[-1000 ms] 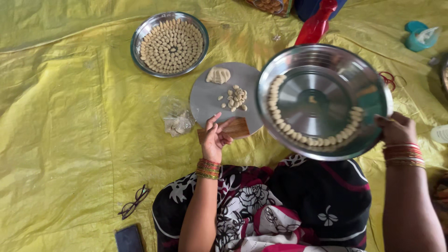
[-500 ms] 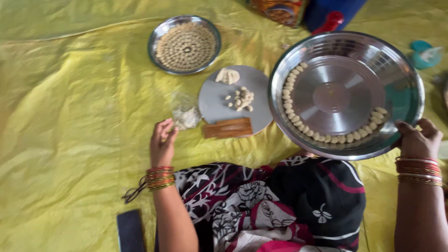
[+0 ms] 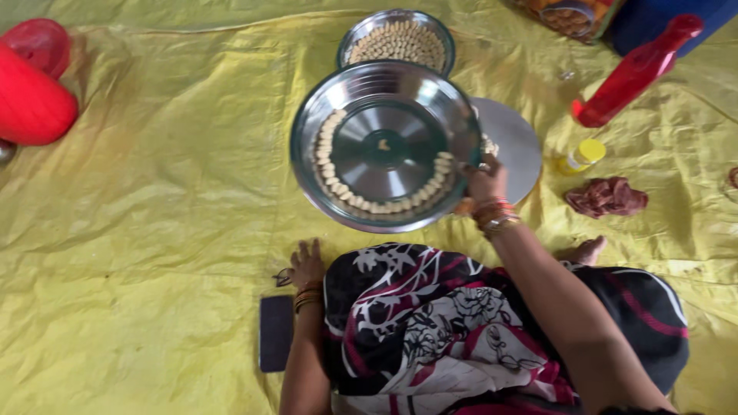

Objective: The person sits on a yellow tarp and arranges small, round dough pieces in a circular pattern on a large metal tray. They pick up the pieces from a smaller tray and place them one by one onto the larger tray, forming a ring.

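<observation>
Right hand (image 3: 484, 183) on steel plate (image 3: 384, 146) rim (right side)

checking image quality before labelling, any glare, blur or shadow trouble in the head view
Head view: soft, even light, no hard shadows on the yellow plastic sheet; the large round steel plate held at its rim by the right hand shows pale radial glare; the pale pieces ringing it are a little soft; the left hand rests flat on the sheet; the red plastic bottle looks stretched towards the frame edge.

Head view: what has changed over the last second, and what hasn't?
The right hand carried the big steel plate leftward, in front of the filled plate. The left hand left the round board and dropped to the yellow sheet. The grip stayed.
</observation>
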